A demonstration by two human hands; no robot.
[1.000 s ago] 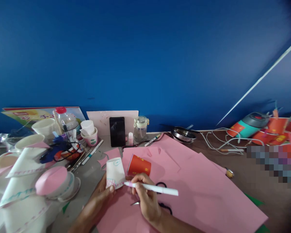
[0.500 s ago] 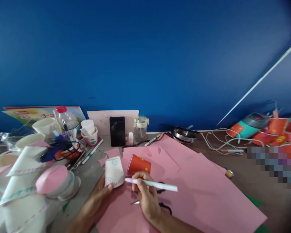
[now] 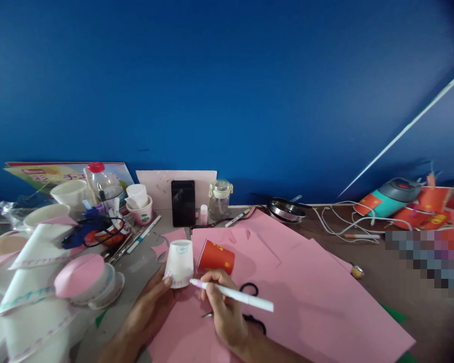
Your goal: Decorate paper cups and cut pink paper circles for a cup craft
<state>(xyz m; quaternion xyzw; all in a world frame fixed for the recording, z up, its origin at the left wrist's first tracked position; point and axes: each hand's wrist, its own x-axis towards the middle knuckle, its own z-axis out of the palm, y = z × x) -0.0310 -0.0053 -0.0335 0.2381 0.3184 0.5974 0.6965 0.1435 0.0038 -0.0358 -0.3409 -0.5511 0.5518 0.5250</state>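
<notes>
An upside-down white paper cup (image 3: pixel 179 262) is gripped near its wide lower rim by my left hand (image 3: pixel 151 305). Pink marks run along that rim, and a small teal drawing is near the top. My right hand (image 3: pixel 227 312) pinches a white marker (image 3: pixel 245 297) with a pink tip end. The marker's tip is at or very near the cup's lower right edge. Behind my right hand a red paper cup (image 3: pixel 215 256) lies on its side on pink paper (image 3: pixel 310 292). Black-handled scissors (image 3: pixel 255 322) lie partly hidden under that hand.
Decorated white cups (image 3: pixel 41 297) are piled at left, beside a clear bottle (image 3: pixel 100 181) with a red cap. A black phone-like slab (image 3: pixel 183 203) and a glass jar (image 3: pixel 220 200) stand by the blue wall. White cables (image 3: pixel 336 222) and a teal-orange object (image 3: pixel 388 199) are on the right.
The white cup has been turned in my left hand, so its pink crosshatching no longer shows and the teal drawing faces me more squarely. The marker has shifted slightly left.
</notes>
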